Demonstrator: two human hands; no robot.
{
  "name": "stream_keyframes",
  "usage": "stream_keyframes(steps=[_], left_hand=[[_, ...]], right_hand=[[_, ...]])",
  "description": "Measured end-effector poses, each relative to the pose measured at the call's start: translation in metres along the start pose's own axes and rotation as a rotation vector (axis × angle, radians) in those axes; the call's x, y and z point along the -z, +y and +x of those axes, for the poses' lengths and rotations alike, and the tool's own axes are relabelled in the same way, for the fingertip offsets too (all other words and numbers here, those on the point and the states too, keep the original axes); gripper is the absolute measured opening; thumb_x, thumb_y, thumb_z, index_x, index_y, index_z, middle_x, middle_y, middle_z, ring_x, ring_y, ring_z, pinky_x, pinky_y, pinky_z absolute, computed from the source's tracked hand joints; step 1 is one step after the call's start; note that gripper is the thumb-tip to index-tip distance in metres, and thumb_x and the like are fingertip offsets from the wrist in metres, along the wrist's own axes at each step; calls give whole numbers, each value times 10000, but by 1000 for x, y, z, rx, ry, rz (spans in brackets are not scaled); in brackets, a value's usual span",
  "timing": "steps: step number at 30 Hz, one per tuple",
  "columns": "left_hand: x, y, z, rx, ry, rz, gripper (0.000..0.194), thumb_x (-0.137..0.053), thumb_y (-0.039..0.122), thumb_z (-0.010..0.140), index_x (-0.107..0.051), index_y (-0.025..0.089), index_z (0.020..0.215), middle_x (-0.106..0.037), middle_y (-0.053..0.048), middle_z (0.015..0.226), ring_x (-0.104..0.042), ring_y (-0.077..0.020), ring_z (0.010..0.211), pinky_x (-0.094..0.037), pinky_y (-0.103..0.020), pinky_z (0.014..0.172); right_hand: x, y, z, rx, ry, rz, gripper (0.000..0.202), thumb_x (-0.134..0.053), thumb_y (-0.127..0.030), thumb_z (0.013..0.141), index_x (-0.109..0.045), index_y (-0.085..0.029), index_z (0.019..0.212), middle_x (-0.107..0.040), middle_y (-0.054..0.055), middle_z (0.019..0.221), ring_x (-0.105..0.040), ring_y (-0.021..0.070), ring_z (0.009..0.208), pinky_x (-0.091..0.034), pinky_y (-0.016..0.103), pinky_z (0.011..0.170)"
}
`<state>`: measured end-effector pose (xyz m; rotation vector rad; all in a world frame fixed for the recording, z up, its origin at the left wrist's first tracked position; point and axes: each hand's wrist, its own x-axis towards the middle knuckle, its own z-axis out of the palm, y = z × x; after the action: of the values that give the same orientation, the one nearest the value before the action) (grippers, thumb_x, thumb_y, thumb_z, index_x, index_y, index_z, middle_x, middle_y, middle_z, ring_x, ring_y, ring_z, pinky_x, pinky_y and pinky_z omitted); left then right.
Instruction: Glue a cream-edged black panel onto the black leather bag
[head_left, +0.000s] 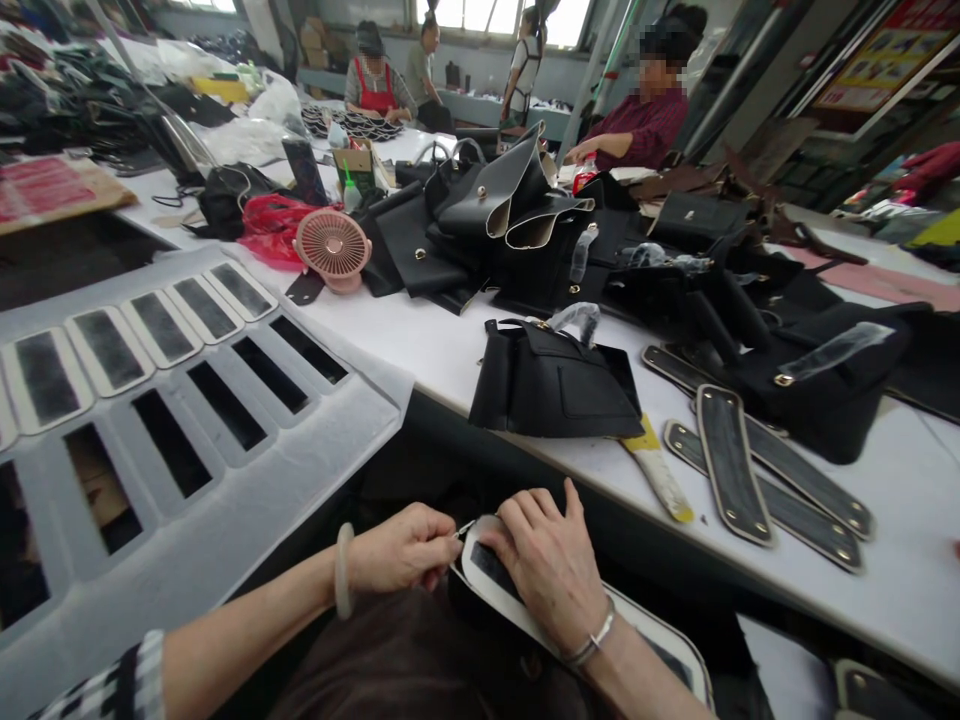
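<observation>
Head view: left hand (405, 550) pinched shut on a thin thread or needle-like bit, too small to tell, at the rounded end of a white-edged black strap panel (495, 580). Right hand (551, 565) pressed flat over that panel, fingers spread, holding it down on the lap below the white worktable (450, 350). Long axis running from that rounded end near the left fingertips down toward lower right. Likely risks: panel sliding under the palm, pricking a finger, tearing the white edging through too hard a pull. Black handbag (555, 385) on the table beyond.
</observation>
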<state>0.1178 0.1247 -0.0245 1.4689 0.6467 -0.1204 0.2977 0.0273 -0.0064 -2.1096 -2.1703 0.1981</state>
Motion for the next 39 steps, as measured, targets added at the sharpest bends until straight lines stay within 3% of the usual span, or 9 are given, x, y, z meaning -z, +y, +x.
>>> stream_keyframes(steps=[8, 15, 17, 21, 24, 26, 29, 32, 39], left_hand=[[-4, -10, 1, -53, 56, -29, 401, -441, 501, 874, -444, 184, 627, -491, 30, 558, -434, -90, 507, -327, -212, 490], [0, -2, 0, -161, 87, 276, 388, -418, 369, 931, -407, 184, 590, -423, 56, 536, -368, -85, 514, -261, -231, 496], [0, 0, 0, -188, 89, 325, 388, -420, 346, 928, -364, 187, 577, -356, 65, 529, -318, -82, 510, -235, -239, 490], [-2, 2, -1, -207, 103, 399, 382, -435, 315, 911, -329, 190, 566, -303, 68, 525, -283, -81, 506, -204, -252, 488], [-3, 3, -1, -207, 114, 424, 377, -431, 309, 907, -336, 191, 562, -299, 68, 514, -285, -82, 496, -199, -258, 487], [-3, 3, -1, -210, 121, 432, 371, -423, 312, 911, -356, 190, 567, -318, 65, 519, -303, -84, 499, -208, -256, 494], [-3, 2, -2, -212, 121, 437, 371, -415, 325, 918, -374, 187, 576, -352, 61, 532, -327, -86, 510, -224, -255, 507], [-3, 1, -2, -210, 113, 418, 384, -414, 339, 923, -362, 187, 574, -339, 65, 530, -315, -86, 512, -226, -254, 507], [-4, -6, -1, -177, 103, 308, 377, -423, 358, 921, -386, 183, 589, -326, 67, 552, -302, -87, 531, -225, -242, 494]], right_hand=[[-2, -1, -1, 19, 14, 2, 128, -565, -334, 918, -586, -215, 878, -646, 44, 899, -562, 264, 923, -196, 686, 1041], [-7, -5, -7, -45, 111, 55, 125, -605, -315, 889, -568, -201, 926, -614, 87, 1088, -552, 278, 1018, -195, 665, 1063], [-7, -5, -7, -94, 101, 145, 100, -602, -288, 888, -551, -207, 917, -610, 65, 1035, -560, 258, 981, -253, 639, 1046], [-5, -3, -9, -194, 30, 437, 223, -692, -254, 790, -510, -213, 914, -566, 47, 987, -556, 221, 899, -476, 440, 856], [-2, -5, -14, -144, 192, 430, 379, -726, -205, 724, -522, -216, 1043, -522, 83, 1164, -502, 261, 1089, -387, 483, 996], [1, -9, -17, -79, 244, 364, 361, -738, -205, 720, -561, -240, 1032, -542, 60, 1134, -493, 264, 1092, -266, 540, 1066], [7, -16, -19, -38, 139, 327, 189, -736, -262, 757, -619, -261, 904, -593, 10, 939, -519, 234, 937, -313, 505, 947], [12, -20, -18, -30, 29, 321, 80, -692, -267, 815, -629, -251, 861, -605, 3, 886, -505, 218, 885, -334, 418, 802], [8, -26, -12, -27, -56, 199, 126, -713, -233, 797, -595, -220, 840, -610, 14, 920, -516, 219, 871, -339, 385, 751]])
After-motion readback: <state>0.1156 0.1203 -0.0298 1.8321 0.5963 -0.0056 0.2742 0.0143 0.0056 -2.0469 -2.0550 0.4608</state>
